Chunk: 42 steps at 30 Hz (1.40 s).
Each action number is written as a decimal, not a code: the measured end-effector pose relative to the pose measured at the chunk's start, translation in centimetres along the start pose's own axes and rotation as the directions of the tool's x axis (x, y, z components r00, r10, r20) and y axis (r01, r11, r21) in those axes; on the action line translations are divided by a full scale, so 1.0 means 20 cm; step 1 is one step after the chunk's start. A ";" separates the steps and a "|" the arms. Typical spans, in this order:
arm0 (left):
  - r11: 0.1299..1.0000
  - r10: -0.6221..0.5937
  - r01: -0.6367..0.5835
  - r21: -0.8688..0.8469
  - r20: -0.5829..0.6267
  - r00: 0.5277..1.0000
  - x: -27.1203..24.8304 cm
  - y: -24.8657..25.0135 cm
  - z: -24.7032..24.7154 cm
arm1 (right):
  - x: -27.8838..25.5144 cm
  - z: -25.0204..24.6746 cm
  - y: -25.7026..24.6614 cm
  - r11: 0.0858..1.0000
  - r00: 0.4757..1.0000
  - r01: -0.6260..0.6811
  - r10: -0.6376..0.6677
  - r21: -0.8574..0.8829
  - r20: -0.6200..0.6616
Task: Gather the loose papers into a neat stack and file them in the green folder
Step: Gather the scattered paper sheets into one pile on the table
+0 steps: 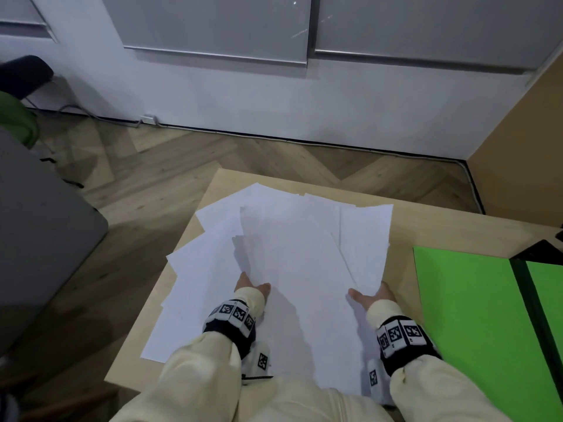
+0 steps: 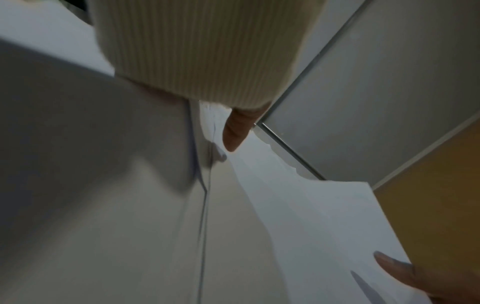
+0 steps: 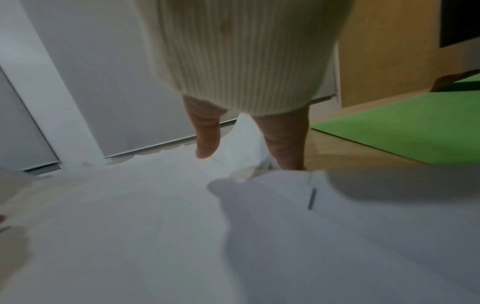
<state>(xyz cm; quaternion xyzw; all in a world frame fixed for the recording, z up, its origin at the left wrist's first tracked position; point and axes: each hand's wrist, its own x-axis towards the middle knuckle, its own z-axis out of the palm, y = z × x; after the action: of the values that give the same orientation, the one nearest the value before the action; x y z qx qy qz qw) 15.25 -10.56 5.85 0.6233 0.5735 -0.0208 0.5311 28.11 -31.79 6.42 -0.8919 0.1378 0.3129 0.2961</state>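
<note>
Several loose white papers [image 1: 304,254] lie fanned out over the light wooden table [image 1: 219,184]. A bundle of them is raised at its near edge between my hands. My left hand [image 1: 253,287] grips the bundle's left side, thumb [image 2: 233,133] on top and fingers hidden beneath the sheets [image 2: 311,216]. My right hand [image 1: 370,295] pinches the right side, the sheets [image 3: 246,162] caught between its thumb [image 3: 207,139] and fingers [image 3: 285,144]. The green folder [image 1: 463,315] lies open and flat on the table to the right of the papers, also visible in the right wrist view [image 3: 405,127].
A black spine [image 1: 524,284] runs down the middle of the folder, with a dark object [image 1: 536,251] at its far end. A grey seat [image 1: 39,239] stands left of the table. A wooden panel [image 1: 518,132] rises on the right, and wood flooring lies beyond the far edge.
</note>
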 end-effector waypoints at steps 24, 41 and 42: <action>0.976 -0.011 0.048 0.211 -0.175 0.984 0.20 -0.01 -0.23 | 0.03 -0.05 0.12 0.992 0.984 -0.126 0.121 0.029 0.129; 0.976 -0.134 0.184 0.117 -0.347 0.928 0.25 -0.22 -0.49 | -0.02 -0.01 0.13 0.983 0.995 0.090 -0.094 0.162 0.019; 0.980 -0.128 0.168 0.105 -0.314 0.941 0.24 -0.20 -0.46 | -0.01 0.00 0.14 0.981 0.995 0.098 -0.103 0.166 0.020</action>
<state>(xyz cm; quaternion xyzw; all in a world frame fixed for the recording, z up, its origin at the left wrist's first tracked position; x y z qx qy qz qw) 8.57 -1.81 4.25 0.6073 0.6916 -0.0013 0.3910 26.70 -34.03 5.39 -0.8655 0.1140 0.2978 0.3863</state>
